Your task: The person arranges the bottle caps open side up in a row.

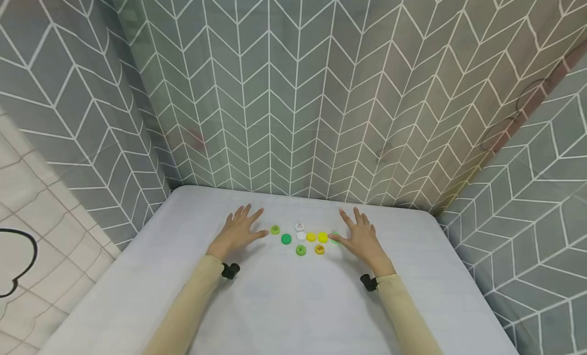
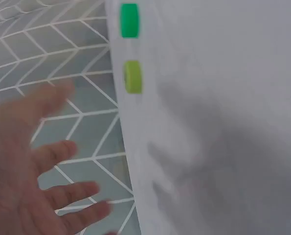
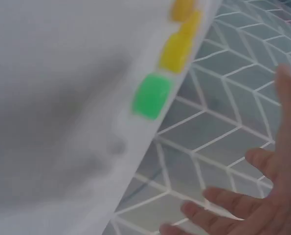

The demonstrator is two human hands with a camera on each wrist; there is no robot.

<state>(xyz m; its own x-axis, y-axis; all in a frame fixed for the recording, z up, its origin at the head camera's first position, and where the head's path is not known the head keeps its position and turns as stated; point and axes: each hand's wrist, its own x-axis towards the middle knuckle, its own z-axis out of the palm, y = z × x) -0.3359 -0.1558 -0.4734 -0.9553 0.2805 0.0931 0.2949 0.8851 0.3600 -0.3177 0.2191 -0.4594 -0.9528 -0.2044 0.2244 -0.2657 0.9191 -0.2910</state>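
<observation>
Nine coloured discs (image 1: 311, 237) lie near the left hand (image 1: 235, 235) and right hand (image 1: 364, 241), fingers spread, seemingly above the table (image 1: 279, 311).

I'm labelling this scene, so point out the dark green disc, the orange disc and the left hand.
Dark green disc (image 1: 286, 239): head view, middle of its top face.
Orange disc (image 1: 319, 249): head view, middle of its marked top face.
Left hand (image 1: 234, 236): head view, back of the hand.

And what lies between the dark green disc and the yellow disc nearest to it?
In the head view, a white disc lies between the dark green disc and that yellow disc.
</observation>
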